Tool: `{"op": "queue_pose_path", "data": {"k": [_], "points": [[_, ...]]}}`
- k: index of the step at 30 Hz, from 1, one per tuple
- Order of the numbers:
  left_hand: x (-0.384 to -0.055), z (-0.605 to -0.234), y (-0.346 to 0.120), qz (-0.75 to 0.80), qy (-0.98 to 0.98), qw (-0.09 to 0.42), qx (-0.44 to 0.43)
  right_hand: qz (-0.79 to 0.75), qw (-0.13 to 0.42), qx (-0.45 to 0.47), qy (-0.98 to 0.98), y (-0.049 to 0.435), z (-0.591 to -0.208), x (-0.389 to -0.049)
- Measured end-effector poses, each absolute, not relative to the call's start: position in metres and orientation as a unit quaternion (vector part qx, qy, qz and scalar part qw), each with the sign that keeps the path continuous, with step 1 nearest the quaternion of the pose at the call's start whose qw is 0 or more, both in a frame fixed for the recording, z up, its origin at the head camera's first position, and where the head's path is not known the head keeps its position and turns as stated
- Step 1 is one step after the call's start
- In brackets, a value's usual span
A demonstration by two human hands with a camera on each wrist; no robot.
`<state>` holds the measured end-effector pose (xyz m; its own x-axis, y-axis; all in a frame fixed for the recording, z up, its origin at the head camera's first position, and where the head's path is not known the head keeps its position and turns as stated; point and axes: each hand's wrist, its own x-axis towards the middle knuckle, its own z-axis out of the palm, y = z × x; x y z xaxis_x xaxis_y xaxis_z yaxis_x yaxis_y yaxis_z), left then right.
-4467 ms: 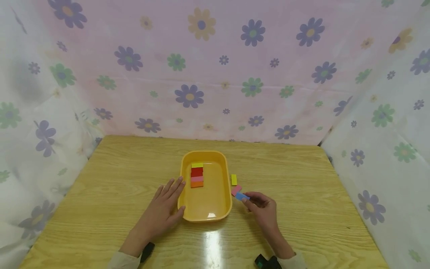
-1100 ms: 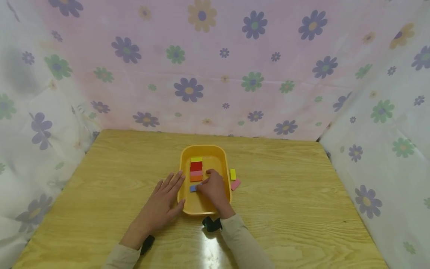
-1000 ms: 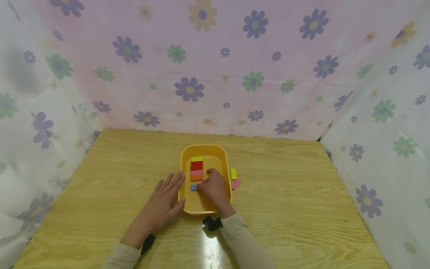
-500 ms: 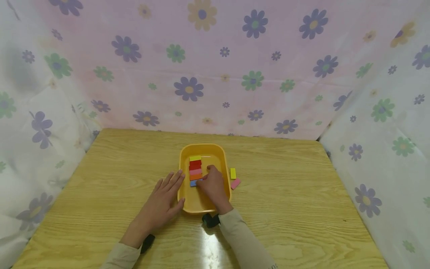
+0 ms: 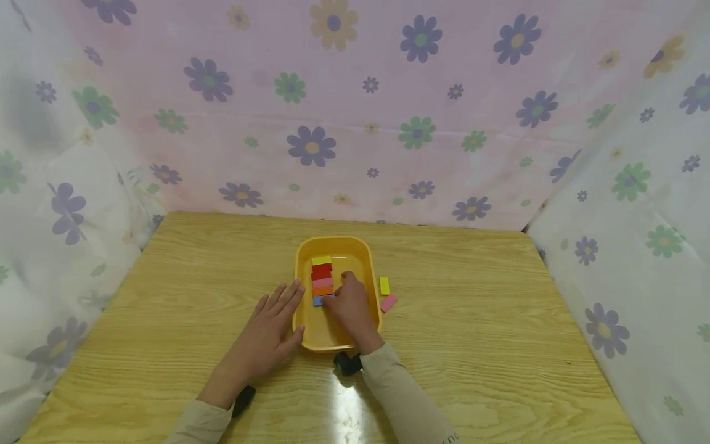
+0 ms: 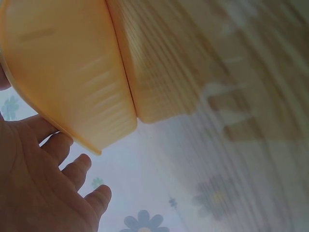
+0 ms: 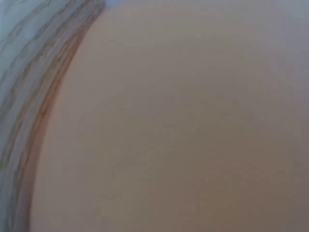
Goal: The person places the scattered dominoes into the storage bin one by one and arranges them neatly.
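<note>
A yellow tray [image 5: 327, 342] stands on the table. Inside it, flat domino-like blocks lie in a row: yellow [image 5: 322, 261], red [image 5: 322, 271], pink [image 5: 322, 283] and orange [image 5: 323, 291]. At the row's near end lies a blue block [image 5: 317, 301], right against the orange one. My right hand [image 5: 352, 308] reaches over the tray's near side and pinches the blue block's right end, which its fingers partly hide. My left hand [image 5: 269, 330] rests at the tray's left rim, fingers extended; the left wrist view shows its fingertips along the tray's edge [image 6: 72, 137].
Right of the tray, a yellow block [image 5: 384, 285] and a pink block [image 5: 389, 303] lie on the wooden table [image 5: 471, 320]. Flowered cloth [image 5: 355, 111] hangs behind and at both sides. A blurred tan surface [image 7: 169, 121] fills most of the right wrist view.
My right hand has brought the blue block from outside the tray's right side into it, then slid it away from me up to the orange block. The left hand stays at the rim.
</note>
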<state>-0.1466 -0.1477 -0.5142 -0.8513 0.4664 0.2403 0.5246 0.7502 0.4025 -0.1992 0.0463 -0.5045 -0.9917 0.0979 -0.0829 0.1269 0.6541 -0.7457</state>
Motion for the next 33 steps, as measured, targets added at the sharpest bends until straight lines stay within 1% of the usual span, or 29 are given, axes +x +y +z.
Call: {"op": "queue_pose_path", "data": {"k": [4, 7, 12, 17, 33], "points": [[-0.1463, -0.5144, -0.1479, -0.233, -0.933, 0.061, -0.266, -0.401, 0.047, 0.060, 0.913, 0.0446, -0.5054, -0.1979], [-0.1462, -0.5136, -0.1486, -0.233, -0.935, 0.052, -0.264, -0.394, 0.059, 0.050, 0.916, 0.0423, -0.5060, -0.1971], [-0.1463, -0.5130, -0.1500, -0.233, -0.937, 0.036, -0.258, -0.375, 0.051, 0.031, 0.925, 0.0391, -0.5072, -0.1979], [-0.1457, -0.5139, -0.1503, -0.234, -0.936, 0.040, -0.259, -0.363, 0.039, 0.012, 0.931, 0.0384, -0.5091, -0.1986], [-0.1428, -0.5147, -0.1469, -0.246, -0.934, 0.042, -0.256, -0.344, 0.031, 0.004, 0.938, 0.0407, -0.5096, -0.1972]]}}
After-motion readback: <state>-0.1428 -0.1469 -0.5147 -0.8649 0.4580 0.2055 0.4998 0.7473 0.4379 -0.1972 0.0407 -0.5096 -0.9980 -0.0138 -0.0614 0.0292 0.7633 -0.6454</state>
